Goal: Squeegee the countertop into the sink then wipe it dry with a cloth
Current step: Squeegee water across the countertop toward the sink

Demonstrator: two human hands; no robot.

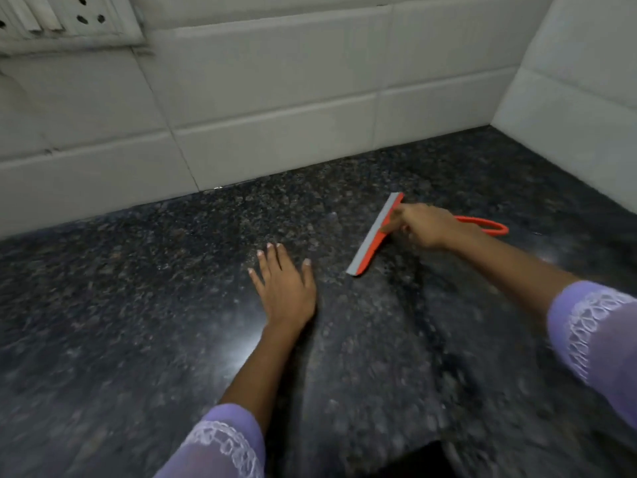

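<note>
An orange squeegee [374, 236] with a grey rubber blade lies with its blade on the dark speckled granite countertop [138, 288], toward the back right. My right hand [425, 225] is closed over its handle, whose orange loop end sticks out behind the hand. The blade runs diagonally, its grey edge facing left. My left hand [284, 288] rests flat on the countertop to the left of the blade, fingers spread, holding nothing. No sink or cloth is in view.
White tiled walls [275, 98] meet the countertop at the back and on the right, forming a corner at the far right. A white switch and socket plate [62, 19] sits on the wall at top left. A dark gap [427, 460] shows at the bottom edge.
</note>
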